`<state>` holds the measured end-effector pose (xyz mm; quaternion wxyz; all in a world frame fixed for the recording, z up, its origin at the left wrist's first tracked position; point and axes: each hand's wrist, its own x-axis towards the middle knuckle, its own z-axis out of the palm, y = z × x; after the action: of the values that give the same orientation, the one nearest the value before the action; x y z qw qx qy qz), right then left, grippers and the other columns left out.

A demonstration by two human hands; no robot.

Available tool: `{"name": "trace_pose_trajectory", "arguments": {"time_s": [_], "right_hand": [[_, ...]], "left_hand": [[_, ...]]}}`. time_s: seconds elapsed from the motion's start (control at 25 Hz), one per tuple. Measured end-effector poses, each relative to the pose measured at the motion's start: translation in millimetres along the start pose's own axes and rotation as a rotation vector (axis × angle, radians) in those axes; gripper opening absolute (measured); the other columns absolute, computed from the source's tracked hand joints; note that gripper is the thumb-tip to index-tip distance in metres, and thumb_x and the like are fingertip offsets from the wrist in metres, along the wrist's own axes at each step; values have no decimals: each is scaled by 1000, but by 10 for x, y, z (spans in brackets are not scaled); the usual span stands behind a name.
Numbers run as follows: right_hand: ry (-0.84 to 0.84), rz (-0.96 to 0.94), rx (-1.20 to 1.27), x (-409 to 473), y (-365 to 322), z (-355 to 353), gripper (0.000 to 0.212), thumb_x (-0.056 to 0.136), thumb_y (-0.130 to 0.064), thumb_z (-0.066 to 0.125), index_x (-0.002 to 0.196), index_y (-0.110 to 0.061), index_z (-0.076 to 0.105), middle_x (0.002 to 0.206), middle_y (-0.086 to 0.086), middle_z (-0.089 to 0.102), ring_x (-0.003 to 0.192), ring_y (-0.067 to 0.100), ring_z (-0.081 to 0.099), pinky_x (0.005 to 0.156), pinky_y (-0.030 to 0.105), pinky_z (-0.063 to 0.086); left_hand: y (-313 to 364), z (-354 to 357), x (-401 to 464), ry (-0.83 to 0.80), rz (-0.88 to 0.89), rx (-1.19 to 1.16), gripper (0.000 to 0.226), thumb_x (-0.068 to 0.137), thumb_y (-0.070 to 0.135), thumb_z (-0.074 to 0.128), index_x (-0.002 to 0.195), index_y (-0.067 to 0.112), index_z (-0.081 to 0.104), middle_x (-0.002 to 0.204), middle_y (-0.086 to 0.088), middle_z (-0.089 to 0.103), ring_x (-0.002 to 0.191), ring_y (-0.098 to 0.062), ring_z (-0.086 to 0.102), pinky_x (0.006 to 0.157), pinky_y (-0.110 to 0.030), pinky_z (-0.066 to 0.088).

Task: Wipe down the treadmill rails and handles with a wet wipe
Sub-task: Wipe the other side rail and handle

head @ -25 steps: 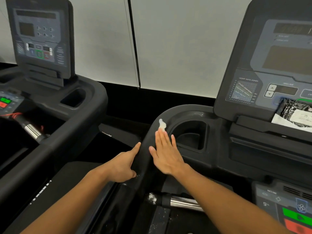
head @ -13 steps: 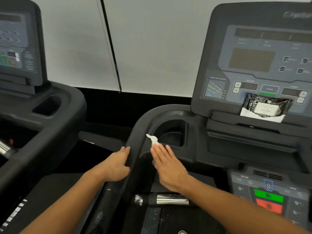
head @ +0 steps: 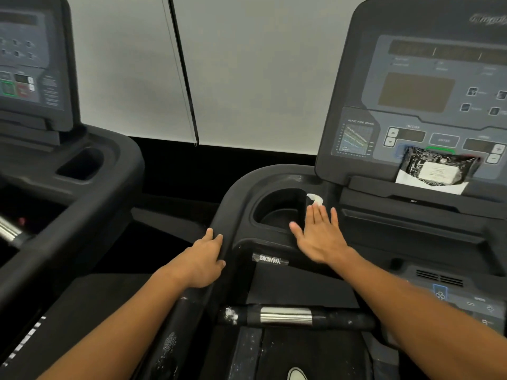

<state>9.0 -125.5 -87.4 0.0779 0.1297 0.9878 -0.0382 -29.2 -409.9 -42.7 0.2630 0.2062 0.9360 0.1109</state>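
My right hand [head: 318, 237] lies flat with straight fingers on the black treadmill console, just right of the cup holder [head: 279, 212]. A small white wet wipe [head: 315, 199] pokes out past its fingertips, pressed under the fingers. My left hand [head: 204, 259] holds the outer edge of the curved left rail [head: 233, 204], fingers curled over it. Below both hands runs the cross handle [head: 288, 315] with a shiny metal sensor band and white specks on its black grip.
A black wipes packet [head: 436, 170] leans on the console ledge under the display panel [head: 417, 91]. Control buttons [head: 452, 294] sit at lower right. A second treadmill [head: 68, 187] stands to the left across a dark gap. White wall panels are behind.
My right hand has slid the wipe from the left rail's inner edge rightward, past the cup holder, onto the console. My left hand has kept its grip on the rail.
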Motion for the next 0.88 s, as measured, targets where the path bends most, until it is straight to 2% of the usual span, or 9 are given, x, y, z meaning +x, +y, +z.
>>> {"name": "trace_pose_trajectory", "arguments": {"time_s": [0.12,0.2,0.28,0.4,0.52,0.6,0.72,0.8,0.88], "right_hand": [[128,-188,-114,-470,118,328,67,102,-44,10,155,-5,-6,166,14,-4,152,23,-14,120,42,-16],[124,-317,-139,-606,246,384,65,100,-24,25,152,-10,-11,166,11,-7,148,20,-20,118,38,-24],[176,-446,-182,-564,329,302,77,90,-10,45,153,-9,1,165,13,5,151,23,-5,118,36,-20],[220,-605,-273,-540,423,201,78,81,-8,65,151,-6,30,158,16,32,147,27,26,118,38,1],[237,-747,-307,-509,334,269,63,95,-13,43,155,-5,23,162,15,20,151,28,17,119,41,6],[201,-726,-274,-379,22,281,70,89,-8,28,156,-3,12,164,16,5,153,30,2,121,43,-1],[57,-604,3,-309,-717,287,89,79,-1,35,156,-7,-9,162,12,-20,149,25,-25,121,40,-19],[57,-494,375,-531,-1231,437,89,82,5,38,156,-10,-10,163,8,-20,149,20,-26,120,33,-19],[8,-292,881,-1025,-1683,553,76,96,4,33,153,-27,-6,164,-7,-10,151,8,-14,119,17,-11]], "left_hand": [[-124,16,-43,9,52,-44,81,97,26,60,158,16,6,165,-2,-10,151,-28,11,119,-38,26],[-213,4,-68,-6,64,-72,87,94,24,66,158,19,6,165,2,-8,151,-25,11,119,-38,26],[-270,-45,-68,-22,66,-106,89,92,18,68,158,21,9,165,5,-5,151,-24,13,118,-37,29],[-313,-100,-41,-20,67,-120,88,90,11,68,158,22,14,165,9,0,151,-23,12,117,-36,31],[-325,-122,-21,-13,77,-104,86,88,11,70,157,23,19,165,9,6,146,-22,27,111,-30,36],[-350,-129,-14,6,79,-128,81,90,10,68,156,24,23,164,11,10,136,-20,42,102,-25,41],[-389,-98,-32,49,47,-290,66,96,6,57,154,22,31,159,3,32,139,-18,41,109,-29,41],[-423,-50,-68,101,16,-389,56,98,5,50,151,19,37,145,-3,51,131,-16,50,105,-27,46],[-455,-10,-105,144,-10,-392,51,99,4,46,149,16,41,142,-4,54,131,-15,51,104,-26,45]]}}
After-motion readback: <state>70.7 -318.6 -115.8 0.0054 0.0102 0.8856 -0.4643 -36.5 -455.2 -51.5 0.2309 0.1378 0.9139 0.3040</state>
